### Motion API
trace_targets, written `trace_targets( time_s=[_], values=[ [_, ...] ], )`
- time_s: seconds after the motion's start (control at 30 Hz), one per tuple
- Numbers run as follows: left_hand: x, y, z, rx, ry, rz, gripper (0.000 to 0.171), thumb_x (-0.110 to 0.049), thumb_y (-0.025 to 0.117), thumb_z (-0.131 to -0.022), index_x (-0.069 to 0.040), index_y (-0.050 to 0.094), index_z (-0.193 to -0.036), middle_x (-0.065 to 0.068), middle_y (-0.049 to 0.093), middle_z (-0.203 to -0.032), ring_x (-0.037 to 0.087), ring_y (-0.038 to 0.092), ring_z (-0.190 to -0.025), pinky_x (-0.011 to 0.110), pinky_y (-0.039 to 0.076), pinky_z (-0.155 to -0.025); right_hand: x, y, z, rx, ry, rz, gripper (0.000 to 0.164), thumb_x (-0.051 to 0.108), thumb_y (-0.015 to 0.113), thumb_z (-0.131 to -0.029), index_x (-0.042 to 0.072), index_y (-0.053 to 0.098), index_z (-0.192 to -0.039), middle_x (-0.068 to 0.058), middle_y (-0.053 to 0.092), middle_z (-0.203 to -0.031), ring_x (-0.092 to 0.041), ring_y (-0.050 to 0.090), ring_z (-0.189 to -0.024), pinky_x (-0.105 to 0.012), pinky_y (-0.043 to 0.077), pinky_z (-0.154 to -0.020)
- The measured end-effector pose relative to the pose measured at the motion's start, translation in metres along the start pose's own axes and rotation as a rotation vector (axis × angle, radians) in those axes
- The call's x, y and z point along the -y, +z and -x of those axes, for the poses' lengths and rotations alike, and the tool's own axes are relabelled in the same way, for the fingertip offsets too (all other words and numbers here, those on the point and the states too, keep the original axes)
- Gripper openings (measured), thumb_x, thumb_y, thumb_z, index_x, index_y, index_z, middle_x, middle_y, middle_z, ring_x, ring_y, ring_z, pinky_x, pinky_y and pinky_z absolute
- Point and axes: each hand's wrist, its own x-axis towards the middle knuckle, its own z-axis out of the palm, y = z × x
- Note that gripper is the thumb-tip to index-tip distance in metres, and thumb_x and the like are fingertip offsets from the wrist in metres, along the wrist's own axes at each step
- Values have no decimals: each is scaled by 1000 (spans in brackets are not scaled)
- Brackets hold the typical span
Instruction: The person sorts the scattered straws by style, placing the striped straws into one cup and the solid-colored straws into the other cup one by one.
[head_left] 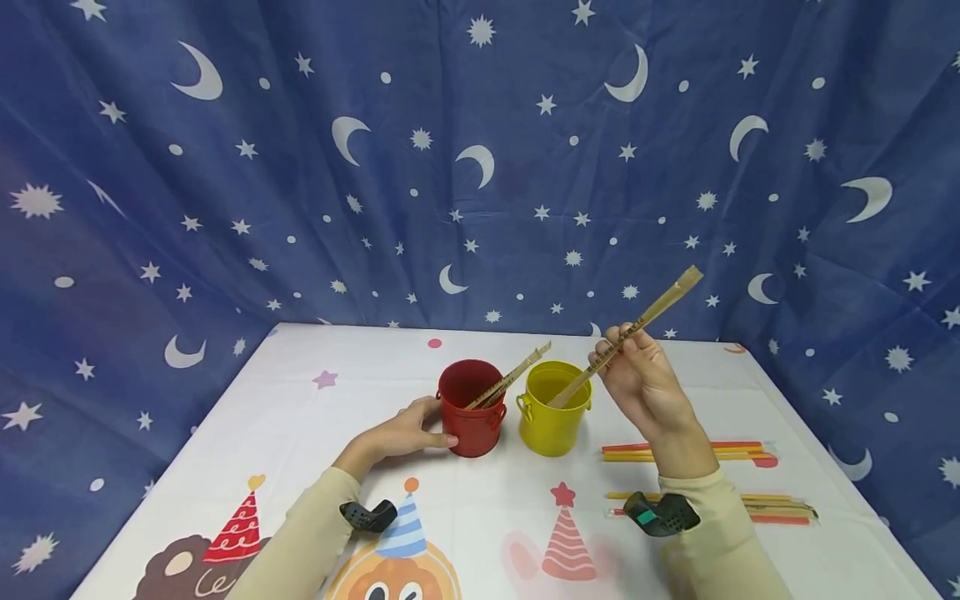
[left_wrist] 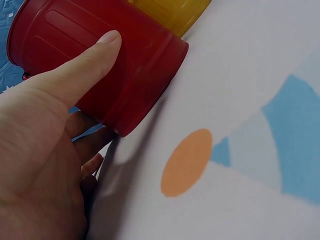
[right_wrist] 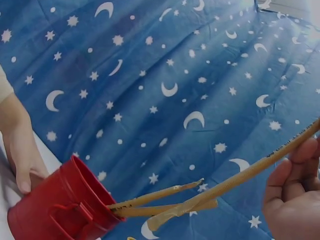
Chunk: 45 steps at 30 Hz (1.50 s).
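My left hand holds the red bucket from its left side, the thumb lying across the outer wall and the other fingers behind. Two slim brown paper-wrapped sticks with dark print lean out of that bucket toward the right. To its right stands a yellow bucket with small side handles. Above and right of it, my right hand pinches another long brown paper-wrapped stick around its middle. This one slants down to the left, its lower end overlapping the yellow bucket's mouth in the head view.
Red and yellow sticks lie on the right of the table under my right forearm. Nearer me lies a second group with yellow, brown and red sticks. A blue star-and-moon curtain hangs behind the white patterned tablecloth.
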Motion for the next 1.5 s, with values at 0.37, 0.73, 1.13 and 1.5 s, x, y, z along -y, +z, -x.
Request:
trace_targets(
  time_s=[0.37,0.73,1.13,1.5],
  values=[
    [2,-3,1,-9,3,10,82,-40,81,-84,-11,45,-152,17,32,-163,39,26,-153,62,25,-124,-20,18,-3,-89,-26,-24,26,4,44,-106,12,69,-107,3,71,-99,-10,61,-86,-21,50,-82],
    [8,9,4,-25,-10,39,84,-42,81,-83,-12,45,-153,17,31,-164,40,24,-154,65,23,-123,-47,28,0,-170,-4,-33,27,5,45,-107,16,69,-105,6,73,-96,-7,63,-82,-20,50,-84],
    [2,3,2,-24,24,3,79,-38,80,-85,-11,47,-151,18,33,-162,41,25,-153,64,24,-123,-50,24,-3,-249,-26,-3,25,6,47,-106,17,69,-104,6,71,-93,-6,62,-82,-18,51,-85],
    [0,2,1,-30,4,-7,79,-40,81,-83,-12,49,-150,18,34,-162,41,26,-153,66,23,-122,-56,19,-5,-366,-42,114,25,1,50,-104,18,68,-98,7,65,-90,-8,59,-83,-18,52,-84]
  ],
)
